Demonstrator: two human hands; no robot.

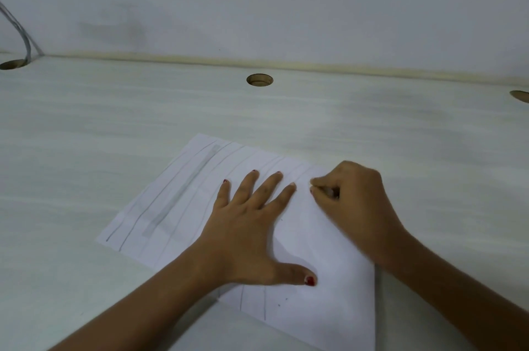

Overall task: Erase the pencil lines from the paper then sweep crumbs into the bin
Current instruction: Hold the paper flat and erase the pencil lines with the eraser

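Flat, left hand fingers splay on paper; right hand pinches a small eraser.

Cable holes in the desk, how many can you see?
3. One cable hole at back centre, one at the far left edge with a grey cable running into it, one cut off at the right edge. More may lie outside view.

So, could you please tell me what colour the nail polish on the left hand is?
Dark red, clearest on the thumb nail of the left hand in the head view.
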